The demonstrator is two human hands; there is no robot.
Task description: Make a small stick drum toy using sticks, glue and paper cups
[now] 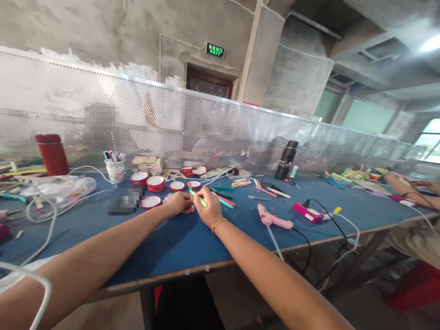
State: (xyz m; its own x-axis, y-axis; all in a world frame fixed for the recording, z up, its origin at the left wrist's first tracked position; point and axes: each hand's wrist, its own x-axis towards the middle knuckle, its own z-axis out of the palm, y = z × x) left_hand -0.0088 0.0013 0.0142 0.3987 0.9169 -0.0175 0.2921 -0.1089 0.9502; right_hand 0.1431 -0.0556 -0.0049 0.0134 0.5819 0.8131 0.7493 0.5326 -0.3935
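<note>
A slim, light-green, rod-shaped pen (203,202) sits near the centre of the frame, gripped in the right of the two hands — the right hand (208,208) covers part of it, and the visible barrel slants down toward the lower right. Just left of it, a small, narrow piece in red, green and white (190,188) stands nearly upright above the curled fingers of the left hand (182,203) — its lower end is hidden, and whether those fingers grip it cannot be told.
</note>
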